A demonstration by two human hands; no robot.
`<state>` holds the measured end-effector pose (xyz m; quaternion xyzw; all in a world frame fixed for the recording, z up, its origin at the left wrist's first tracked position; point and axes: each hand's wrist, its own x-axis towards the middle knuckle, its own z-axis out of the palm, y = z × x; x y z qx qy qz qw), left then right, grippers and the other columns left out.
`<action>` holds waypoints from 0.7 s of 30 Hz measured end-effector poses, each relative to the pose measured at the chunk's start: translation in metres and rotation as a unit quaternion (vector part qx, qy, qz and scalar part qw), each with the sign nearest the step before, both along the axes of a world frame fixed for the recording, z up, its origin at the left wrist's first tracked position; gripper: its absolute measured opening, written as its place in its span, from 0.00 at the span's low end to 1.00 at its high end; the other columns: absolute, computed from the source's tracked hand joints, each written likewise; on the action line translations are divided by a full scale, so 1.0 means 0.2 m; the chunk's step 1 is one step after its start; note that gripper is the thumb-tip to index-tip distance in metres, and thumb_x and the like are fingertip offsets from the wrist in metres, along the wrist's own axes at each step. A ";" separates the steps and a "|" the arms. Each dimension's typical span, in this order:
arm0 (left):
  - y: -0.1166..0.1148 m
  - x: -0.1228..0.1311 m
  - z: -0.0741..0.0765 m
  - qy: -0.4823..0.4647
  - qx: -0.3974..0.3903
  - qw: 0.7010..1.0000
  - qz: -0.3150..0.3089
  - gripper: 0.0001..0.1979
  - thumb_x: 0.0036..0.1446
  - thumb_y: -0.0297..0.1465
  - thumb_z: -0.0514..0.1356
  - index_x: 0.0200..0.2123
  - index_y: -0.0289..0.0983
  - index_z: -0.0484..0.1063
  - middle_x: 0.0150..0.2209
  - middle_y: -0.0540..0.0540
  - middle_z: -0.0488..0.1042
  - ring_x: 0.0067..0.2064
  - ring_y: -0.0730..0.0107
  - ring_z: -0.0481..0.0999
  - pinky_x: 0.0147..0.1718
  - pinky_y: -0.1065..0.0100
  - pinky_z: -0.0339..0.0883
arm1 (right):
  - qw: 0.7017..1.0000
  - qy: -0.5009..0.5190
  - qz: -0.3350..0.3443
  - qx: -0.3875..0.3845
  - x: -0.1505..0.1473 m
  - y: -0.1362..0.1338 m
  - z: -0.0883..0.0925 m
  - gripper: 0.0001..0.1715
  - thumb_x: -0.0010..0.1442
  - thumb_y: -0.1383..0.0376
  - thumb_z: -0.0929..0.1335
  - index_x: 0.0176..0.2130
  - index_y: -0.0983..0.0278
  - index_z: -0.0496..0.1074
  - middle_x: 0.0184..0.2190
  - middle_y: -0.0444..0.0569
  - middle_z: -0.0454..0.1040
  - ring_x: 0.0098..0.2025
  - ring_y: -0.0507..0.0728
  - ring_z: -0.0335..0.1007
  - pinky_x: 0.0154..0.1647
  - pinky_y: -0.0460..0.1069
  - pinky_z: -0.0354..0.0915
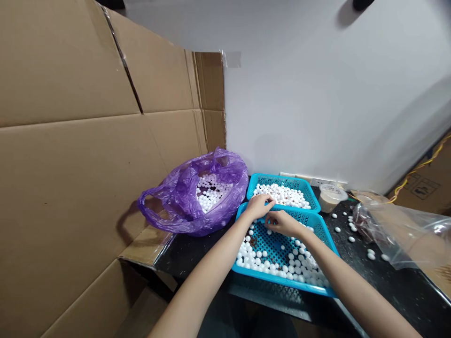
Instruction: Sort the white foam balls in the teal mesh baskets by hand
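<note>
Head view: the left hand (pixel 260 206) and right hand (pixel 283 223) are being held half-curled, fingertips together, over the blue basket (pixel 327 234) of white balls (pixel 268 265) just beneath them, though any grasp is being hidden.

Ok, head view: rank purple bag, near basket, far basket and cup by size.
1. Purple bag and near basket look about alike.
2. Far basket, perhaps smaller only through distance.
3. Cup.

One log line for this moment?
left hand: at near basket far rim | right hand: over white balls | far basket, purple bag: more balls
</note>
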<state>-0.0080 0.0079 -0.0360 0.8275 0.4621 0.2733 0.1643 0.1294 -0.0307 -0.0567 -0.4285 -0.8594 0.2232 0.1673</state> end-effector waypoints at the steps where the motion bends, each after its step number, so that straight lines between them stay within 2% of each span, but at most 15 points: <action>1: 0.00 0.00 0.00 0.003 -0.001 1.000 0.000 0.11 0.52 0.36 0.53 0.33 0.39 0.72 0.36 0.49 0.75 0.38 0.68 0.71 0.40 0.68 0.62 | 1.000 0.018 0.014 -0.010 -0.01 0.00 0.00 0.06 0.51 0.67 0.63 0.30 0.66 0.69 0.23 0.46 0.70 0.23 0.51 0.62 0.24 0.44 0.53; 5: 0.00 0.00 0.00 0.011 -0.003 1.000 0.001 0.11 0.52 0.36 0.53 0.33 0.39 0.72 0.36 0.49 0.75 0.39 0.68 0.71 0.40 0.67 0.62 | 0.997 0.067 0.033 -0.031 -0.02 -0.01 0.01 0.06 0.51 0.66 0.63 0.29 0.66 0.69 0.22 0.45 0.70 0.24 0.51 0.63 0.25 0.44 0.56; 10: -0.01 0.00 0.00 0.002 -0.010 1.000 0.003 0.11 0.52 0.35 0.53 0.33 0.39 0.72 0.36 0.49 0.75 0.39 0.68 0.71 0.40 0.68 0.62 | 0.984 0.141 0.074 -0.079 -0.03 -0.03 0.02 0.06 0.51 0.66 0.64 0.29 0.66 0.69 0.29 0.47 0.72 0.30 0.52 0.66 0.33 0.46 0.61; 15: -0.01 0.00 0.01 0.003 -0.011 1.000 0.003 0.10 0.52 0.35 0.53 0.33 0.39 0.72 0.37 0.48 0.75 0.39 0.68 0.71 0.40 0.68 0.62 | 0.969 0.175 0.073 -0.156 -0.03 -0.04 0.01 0.08 0.51 0.63 0.65 0.29 0.67 0.68 0.26 0.47 0.71 0.27 0.52 0.67 0.29 0.46 0.64; 18: -0.01 0.00 0.01 0.007 -0.010 1.000 0.004 0.11 0.53 0.35 0.52 0.33 0.38 0.72 0.37 0.49 0.75 0.40 0.68 0.71 0.40 0.68 0.62 | 0.952 0.207 0.082 -0.209 -0.04 -0.04 0.01 0.11 0.49 0.60 0.67 0.29 0.67 0.68 0.26 0.46 0.71 0.28 0.52 0.68 0.32 0.48 0.66; 21: -0.01 0.00 0.00 0.012 -0.006 1.000 0.006 0.11 0.53 0.36 0.52 0.34 0.38 0.72 0.37 0.49 0.75 0.40 0.68 0.71 0.41 0.68 0.62 | 0.920 0.243 0.099 -0.292 -0.05 -0.05 0.02 0.16 0.45 0.58 0.70 0.31 0.68 0.69 0.28 0.47 0.72 0.32 0.54 0.70 0.37 0.50 0.67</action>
